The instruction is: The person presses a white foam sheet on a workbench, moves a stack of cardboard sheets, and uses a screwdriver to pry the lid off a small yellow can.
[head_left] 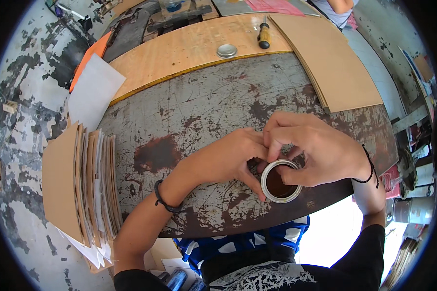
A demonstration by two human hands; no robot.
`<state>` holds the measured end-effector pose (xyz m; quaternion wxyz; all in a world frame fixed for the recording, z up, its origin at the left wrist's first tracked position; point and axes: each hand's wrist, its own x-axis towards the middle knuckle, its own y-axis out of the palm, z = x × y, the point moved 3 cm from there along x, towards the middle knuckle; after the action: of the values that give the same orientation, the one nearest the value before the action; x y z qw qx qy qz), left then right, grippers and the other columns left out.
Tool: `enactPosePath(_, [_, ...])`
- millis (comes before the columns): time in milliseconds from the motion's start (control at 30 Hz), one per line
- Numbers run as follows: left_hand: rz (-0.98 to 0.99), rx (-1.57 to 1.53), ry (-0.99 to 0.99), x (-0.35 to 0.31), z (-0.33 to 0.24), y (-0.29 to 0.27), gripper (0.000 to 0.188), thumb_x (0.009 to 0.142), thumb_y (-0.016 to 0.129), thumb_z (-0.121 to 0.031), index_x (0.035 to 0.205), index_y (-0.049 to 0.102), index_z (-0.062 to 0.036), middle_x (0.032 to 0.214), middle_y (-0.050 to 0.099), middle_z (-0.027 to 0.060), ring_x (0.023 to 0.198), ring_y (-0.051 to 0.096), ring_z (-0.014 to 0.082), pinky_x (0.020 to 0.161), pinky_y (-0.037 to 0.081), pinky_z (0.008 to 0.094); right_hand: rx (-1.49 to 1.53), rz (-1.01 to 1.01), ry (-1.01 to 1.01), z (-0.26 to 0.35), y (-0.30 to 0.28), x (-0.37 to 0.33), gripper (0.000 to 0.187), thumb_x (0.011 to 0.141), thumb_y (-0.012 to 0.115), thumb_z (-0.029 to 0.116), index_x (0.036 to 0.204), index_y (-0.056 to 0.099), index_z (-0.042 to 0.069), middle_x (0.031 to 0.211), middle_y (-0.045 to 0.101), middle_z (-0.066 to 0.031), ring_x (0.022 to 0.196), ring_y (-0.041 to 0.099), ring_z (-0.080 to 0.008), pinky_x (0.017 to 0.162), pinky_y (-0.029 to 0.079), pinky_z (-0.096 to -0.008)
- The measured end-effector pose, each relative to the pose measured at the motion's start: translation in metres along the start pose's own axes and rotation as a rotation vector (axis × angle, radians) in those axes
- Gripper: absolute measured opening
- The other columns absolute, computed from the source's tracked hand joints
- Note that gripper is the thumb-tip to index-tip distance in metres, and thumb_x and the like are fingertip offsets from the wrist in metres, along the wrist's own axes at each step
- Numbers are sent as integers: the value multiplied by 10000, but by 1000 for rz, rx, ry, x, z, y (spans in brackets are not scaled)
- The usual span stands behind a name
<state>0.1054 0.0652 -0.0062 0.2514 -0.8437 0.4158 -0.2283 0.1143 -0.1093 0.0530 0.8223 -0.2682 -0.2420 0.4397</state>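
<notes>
A round tin can [264, 182] with a pale metal rim stands without a lid near the table's front edge, brown inside. My left hand [238, 155] curves around its left side, the thumb against the wall. Over the far right of the rim bends my right hand [315, 148], its thumb reaching over the mouth and its other fingers curled. The fingertips of both hands meet just beyond the rim; whether they pinch something small there is hidden. A round silver lid [226, 51] lies farther off on the wooden board [179, 56].
A screwdriver [263, 36] with a yellow and black handle lies on the board. Brown cardboard sheets [335, 63] are stacked at the far right. At the left edge stands a pile of cardboard and paper [60, 179]. The scratched grey tabletop [199, 106] lies between them.
</notes>
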Motion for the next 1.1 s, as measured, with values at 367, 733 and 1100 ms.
enactPosePath(367, [-14,-163,21,4,-4,-7,476,572,935,-344,887,728,-54,906,708,84,871,664,300,810,499,370,-12,15,32,-4,-5,0,212,743,747,29,930,649,7,973,626,-114,894,675,-270,696,591,-346])
enactPosePath(733, [136,-132,-86,7,4,-6,623,532,957,-303,1055,730,-52,1130,711,90,1055,654,295,908,500,376,-267,53,58,19,-9,7,184,778,763,66,905,653,-9,831,659,-158,813,676,-367,740,533,-433])
enactPosePath(1100, [-51,-83,-270,-17,32,-48,598,595,946,-232,1110,714,-37,967,730,71,857,675,206,802,525,331,-543,50,-108,17,-4,63,267,771,715,65,1033,686,21,809,624,-139,767,662,-358,703,543,-444])
